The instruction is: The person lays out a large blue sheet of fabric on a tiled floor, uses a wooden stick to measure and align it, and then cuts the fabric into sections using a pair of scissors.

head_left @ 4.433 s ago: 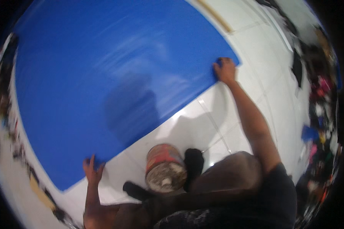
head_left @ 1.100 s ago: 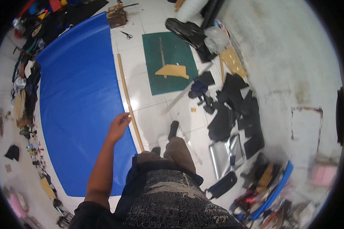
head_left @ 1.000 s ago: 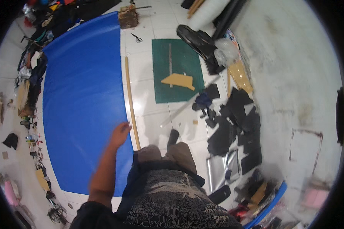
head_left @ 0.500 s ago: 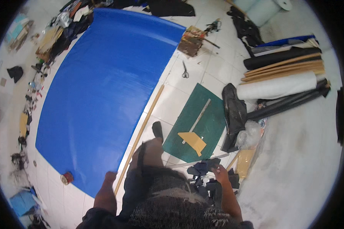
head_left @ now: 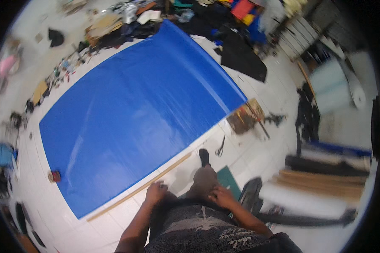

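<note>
My left hand [head_left: 157, 192] rests by my left thigh, near the long wooden stick [head_left: 143, 185], fingers loosely apart and nothing seen in them. Against my right thigh lies my right hand [head_left: 223, 197], its fingers spread and holding nothing. A large blue sheet [head_left: 135, 114] is spread over the floor in front of me, and the stick lies along its near edge. Scissors [head_left: 220, 146] are on the tiles past my foot. Part of the green cutting mat [head_left: 228, 179] shows beyond my right leg; my body hides the rest.
A tin-like roll [head_left: 54, 176] sits on the sheet's left corner. At its right corner is a brown block [head_left: 245, 117]. Rolls of material [head_left: 321, 181] are stacked at right. Scraps and fabric [head_left: 194, 21] pile up along the far side.
My view has turned, so the sheet appears rotated and more of the far pile shows. My right hand has left the dark scraps for my thigh; my left has come in toward my left thigh.
</note>
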`<state>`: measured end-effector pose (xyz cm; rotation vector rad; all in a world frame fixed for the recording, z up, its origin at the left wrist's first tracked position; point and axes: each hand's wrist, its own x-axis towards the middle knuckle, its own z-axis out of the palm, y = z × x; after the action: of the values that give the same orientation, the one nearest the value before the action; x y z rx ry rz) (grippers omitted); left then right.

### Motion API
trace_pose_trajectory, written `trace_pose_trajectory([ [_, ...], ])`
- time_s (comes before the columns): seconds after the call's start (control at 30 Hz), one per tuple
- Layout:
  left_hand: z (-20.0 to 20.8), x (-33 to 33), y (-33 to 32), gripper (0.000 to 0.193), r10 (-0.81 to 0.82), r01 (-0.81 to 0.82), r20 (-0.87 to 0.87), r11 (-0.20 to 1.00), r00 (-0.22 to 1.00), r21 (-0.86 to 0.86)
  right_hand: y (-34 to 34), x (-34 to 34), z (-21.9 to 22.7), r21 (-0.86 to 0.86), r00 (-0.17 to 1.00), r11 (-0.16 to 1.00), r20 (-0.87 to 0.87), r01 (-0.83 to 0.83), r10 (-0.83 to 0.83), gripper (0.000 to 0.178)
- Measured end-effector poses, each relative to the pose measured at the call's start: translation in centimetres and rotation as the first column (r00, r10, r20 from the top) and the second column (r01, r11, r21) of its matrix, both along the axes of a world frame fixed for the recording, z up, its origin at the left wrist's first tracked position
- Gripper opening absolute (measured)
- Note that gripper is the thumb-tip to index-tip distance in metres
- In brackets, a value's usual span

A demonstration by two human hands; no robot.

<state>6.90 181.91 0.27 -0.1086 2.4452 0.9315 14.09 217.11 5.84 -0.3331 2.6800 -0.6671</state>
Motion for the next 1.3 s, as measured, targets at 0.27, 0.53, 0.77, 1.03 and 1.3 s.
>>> trace_pose_trajectory([
  [0.27, 1.1, 3.8, 12.5, 0.045, 0.069, -0.081, 0.679, 0.997, 0.731, -0.014, 12.9, -18.0, -0.3, -0.235, 0.284, 0.909, 0.897, -0.345, 0.340, 0.045],
  [0.53, -7.6, 1.8, 17.9, 0.039, 0.137, -0.455, 0.768, 0.864, 0.626, 0.217, 12.3, -25.0, -13.3, -0.446, -0.251, 0.830, 0.891, -0.336, 0.378, 0.041],
  [0.77, -28.7, -3.9, 13.9, 0.035, 0.502, -0.613, 0.430, 0.771, 0.750, 0.170, 22.0, -43.9, -52.4, 0.295, 0.938, 0.936, 0.226, 0.191, -0.263, 0.063],
  [1.03, -30.8, -10.3, 6.4, 0.040, 0.277, -0.313, 0.297, 0.946, 0.914, 0.083, 29.3, -45.1, -66.6, 0.400, 0.614, 0.552, -0.033, 0.731, -0.789, 0.079],
  [1.3, -32.4, -13.9, 4.8, 0.044, 0.164, -0.164, -0.033, 0.986, 0.986, 0.003, 24.4, -43.5, -69.7, -0.124, 0.799, 0.806, -0.115, 0.578, -0.591, 0.047],
])
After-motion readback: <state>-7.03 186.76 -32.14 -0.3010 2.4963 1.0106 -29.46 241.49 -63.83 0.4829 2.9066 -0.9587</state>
